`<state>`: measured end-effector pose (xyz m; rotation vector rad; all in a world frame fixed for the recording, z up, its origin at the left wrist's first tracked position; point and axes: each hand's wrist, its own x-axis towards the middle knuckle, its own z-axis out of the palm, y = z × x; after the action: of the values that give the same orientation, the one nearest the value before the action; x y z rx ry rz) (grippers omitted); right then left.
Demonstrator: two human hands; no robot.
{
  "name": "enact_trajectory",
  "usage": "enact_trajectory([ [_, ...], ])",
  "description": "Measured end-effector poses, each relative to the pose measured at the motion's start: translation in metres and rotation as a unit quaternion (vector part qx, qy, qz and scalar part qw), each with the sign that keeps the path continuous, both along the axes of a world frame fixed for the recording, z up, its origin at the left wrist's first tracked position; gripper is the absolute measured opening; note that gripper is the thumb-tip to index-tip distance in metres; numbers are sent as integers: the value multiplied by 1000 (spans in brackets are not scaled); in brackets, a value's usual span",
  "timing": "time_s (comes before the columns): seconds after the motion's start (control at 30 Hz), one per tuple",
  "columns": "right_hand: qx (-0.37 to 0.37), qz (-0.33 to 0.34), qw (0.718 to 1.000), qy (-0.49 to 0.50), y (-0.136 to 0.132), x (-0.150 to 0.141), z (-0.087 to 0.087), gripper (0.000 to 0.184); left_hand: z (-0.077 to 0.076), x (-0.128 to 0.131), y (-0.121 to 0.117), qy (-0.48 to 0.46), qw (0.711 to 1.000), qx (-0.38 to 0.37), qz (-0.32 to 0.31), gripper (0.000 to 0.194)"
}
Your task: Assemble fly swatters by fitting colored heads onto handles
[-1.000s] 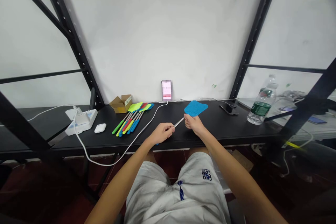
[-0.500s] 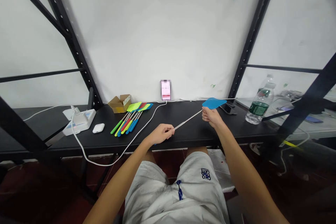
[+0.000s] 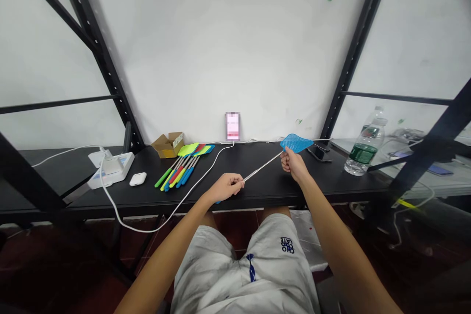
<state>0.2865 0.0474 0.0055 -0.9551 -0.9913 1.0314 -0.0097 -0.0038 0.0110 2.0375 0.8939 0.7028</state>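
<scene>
A blue fly swatter (image 3: 296,143) with a thin metal rod is stretched slantwise between my two hands above the black table. My left hand (image 3: 227,186) is closed round the handle end, and only a bit of blue shows beneath it. Up at the base of the blue mesh head, my right hand (image 3: 294,164) pinches the swatter. Left of my hands, several fly swatters (image 3: 179,170) in green, yellow, red and blue lie side by side, their heads pointing toward the wall.
An open cardboard box (image 3: 167,146), an earbud case (image 3: 138,179) and a white power strip (image 3: 114,169) are on the left. A lit phone (image 3: 233,126) leans on the wall. A dark phone (image 3: 319,153) and plastic bottles (image 3: 362,153) are at right. A white cable (image 3: 191,191) crosses the table's front edge.
The blue head has turned to show more of its mesh face and sits slightly farther left and higher. My right hand has rotated with it; my left hand is nearly unmoved.
</scene>
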Motion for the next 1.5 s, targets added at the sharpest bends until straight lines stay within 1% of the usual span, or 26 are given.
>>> enact_trajectory([
  [0.1, 16, -26, 999, 11, -1, -2, 1, 41, -1, 0, 1, -2, 1000, 2, 4, 24],
  [0.2, 34, -31, 998, 36, -3, -1, 2, 42, -2, 0, 2, 0, 1000, 0, 4, 25],
  [0.3, 46, -29, 997, 63, -3, 1, 3, 37, -2, -1, 2, -3, 1000, -3, 1, 28],
  [0.47, 51, -46, 995, 69, -2, 3, 2, 31, -2, 0, 1, -5, 1000, 1, 1, 31],
  [0.7, 61, -90, 990, 92, -3, -8, 3, 26, -3, -2, 2, -9, 1000, 17, -11, 32],
  [0.87, 80, -109, 988, 81, -2, -14, 1, 26, -1, -2, 0, 1, 999, 42, 0, 33],
  [0.97, 81, -93, 990, 72, -5, -30, 0, 27, -2, -1, 1, 9, 999, 47, 9, 32],
  [1.13, 57, -34, 997, 47, -19, -83, -5, 28, -4, 0, 3, -19, 998, 58, 22, 28],
  [1.23, 52, -37, 996, 57, -26, -105, -8, 27, -4, 0, 4, -30, 998, 54, 19, 27],
  [1.3, 46, -39, 997, 56, -28, -108, -8, 27, -3, 0, 4, -29, 998, 51, 19, 27],
  [1.5, 38, -37, 997, 53, -27, -104, -8, 29, -2, 1, 3, -26, 998, 44, 23, 28],
])
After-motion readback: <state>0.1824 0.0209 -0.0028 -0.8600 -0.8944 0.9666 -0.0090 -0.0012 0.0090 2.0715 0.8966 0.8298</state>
